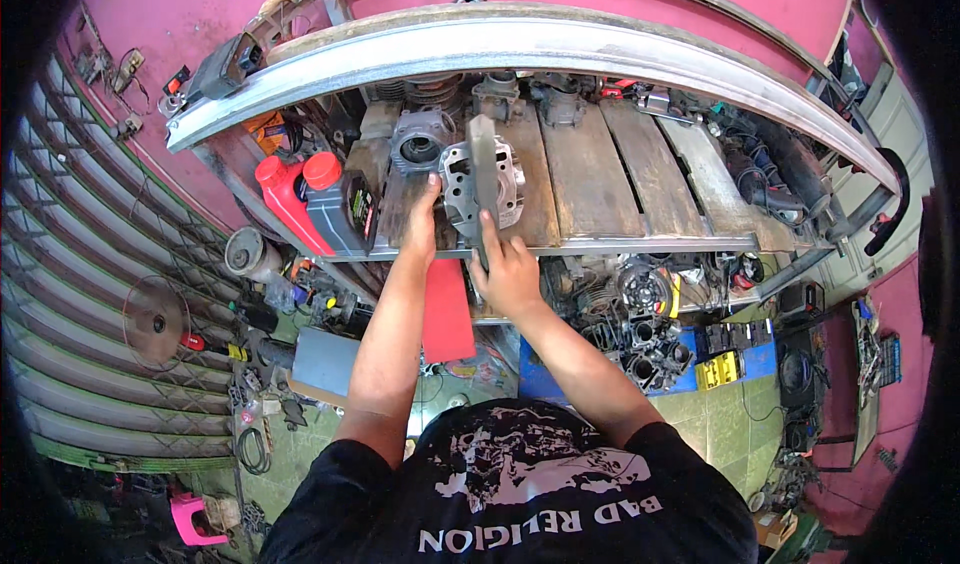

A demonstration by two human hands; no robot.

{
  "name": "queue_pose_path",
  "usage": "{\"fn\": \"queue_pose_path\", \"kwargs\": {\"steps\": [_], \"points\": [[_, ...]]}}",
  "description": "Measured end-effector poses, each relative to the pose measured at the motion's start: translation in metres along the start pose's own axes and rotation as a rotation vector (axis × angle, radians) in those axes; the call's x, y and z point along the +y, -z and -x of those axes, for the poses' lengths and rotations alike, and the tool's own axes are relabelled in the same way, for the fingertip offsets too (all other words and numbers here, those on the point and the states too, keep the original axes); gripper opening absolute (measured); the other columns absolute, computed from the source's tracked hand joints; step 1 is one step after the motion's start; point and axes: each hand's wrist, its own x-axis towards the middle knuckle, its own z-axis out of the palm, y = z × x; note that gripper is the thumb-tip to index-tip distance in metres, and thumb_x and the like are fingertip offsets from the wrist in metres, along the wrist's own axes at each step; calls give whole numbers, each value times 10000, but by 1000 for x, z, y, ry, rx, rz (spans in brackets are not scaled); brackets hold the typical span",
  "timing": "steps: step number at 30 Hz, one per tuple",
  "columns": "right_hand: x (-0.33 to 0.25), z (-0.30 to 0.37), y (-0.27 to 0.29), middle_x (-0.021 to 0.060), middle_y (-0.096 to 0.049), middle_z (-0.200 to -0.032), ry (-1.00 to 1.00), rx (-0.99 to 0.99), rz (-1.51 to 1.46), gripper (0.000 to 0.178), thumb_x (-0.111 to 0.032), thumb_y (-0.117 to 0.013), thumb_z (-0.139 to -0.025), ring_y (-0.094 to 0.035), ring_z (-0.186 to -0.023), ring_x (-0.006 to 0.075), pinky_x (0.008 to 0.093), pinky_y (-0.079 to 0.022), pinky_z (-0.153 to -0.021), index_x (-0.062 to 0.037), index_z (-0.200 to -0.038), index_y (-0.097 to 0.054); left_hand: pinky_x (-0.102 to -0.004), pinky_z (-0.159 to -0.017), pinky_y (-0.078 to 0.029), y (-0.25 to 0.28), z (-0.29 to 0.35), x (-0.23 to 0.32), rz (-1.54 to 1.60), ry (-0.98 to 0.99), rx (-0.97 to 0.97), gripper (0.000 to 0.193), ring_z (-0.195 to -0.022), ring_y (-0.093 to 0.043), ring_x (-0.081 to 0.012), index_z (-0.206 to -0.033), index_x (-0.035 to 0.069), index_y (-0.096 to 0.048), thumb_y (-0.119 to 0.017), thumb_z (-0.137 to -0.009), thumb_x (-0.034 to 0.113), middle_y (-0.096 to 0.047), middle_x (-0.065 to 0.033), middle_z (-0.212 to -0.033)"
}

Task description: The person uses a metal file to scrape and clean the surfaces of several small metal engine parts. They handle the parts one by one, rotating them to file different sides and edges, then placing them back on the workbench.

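Observation:
A grey metal engine cylinder head (pixel 459 196) is held up at the front of the wooden shelf, its flat face with holes turned up toward me. My left hand (pixel 421 219) grips its left edge, thumb on top and the other fingers mostly hidden. A long flat grey file (pixel 484 159) lies lengthwise over the face, its blunt tip pointing away. My right hand (pixel 507 276) holds the file's near end, index finger stretched along it. Behind the cylinder head, another grey engine casting (pixel 421 142) with a round opening stands on the shelf.
Red-capped oil bottles (pixel 285 199) stand at the shelf's left end. A metal beam (pixel 540 39) crosses above the far side. More engine castings (pixel 563 104) line the back. Below right, engine parts (pixel 650 349) sit on a blue mat (pixel 762 362). A red panel (pixel 447 314) hangs under my forearms.

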Motion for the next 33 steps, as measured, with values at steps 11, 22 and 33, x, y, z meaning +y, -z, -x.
{"fn": "queue_pose_path", "kwargs": {"steps": [11, 22, 33], "points": [[39, 58, -12, 123, -623, -738, 68, 140, 27, 803, -193, -744, -824, -581, -672, 307, 411, -530, -608, -90, -1562, -444, -387, -1190, -301, -12, 12, 7, -79, -54, 28, 752, -1376, -486, -244, -1456, 5, -564, -614, -991, 595, -564, -117, -1484], [18, 107, 48, 123, -632, -724, 45, -121, -110, 762, -146, -776, -789, -588, -628, 282, 406, -526, -573, -94, -1508, -531, -395, -1233, -220, 4, -4, -2, -146, -45, 99, 856, -1473, -386, -264, -1504, -1, -511, -604, -968, 660, -487, -151, -1566], [121, -25, 122, 184, -755, -1028, -329, -452, 445, 590, -246, -763, -803, -729, -837, 375, 495, -596, -776, -276, -1383, -659, -389, -1226, -227, 22, -4, -14, -188, -99, 30, 842, -1465, -395, -263, -1487, -26, -522, -650, -959, 617, -496, -164, -1557]]}}
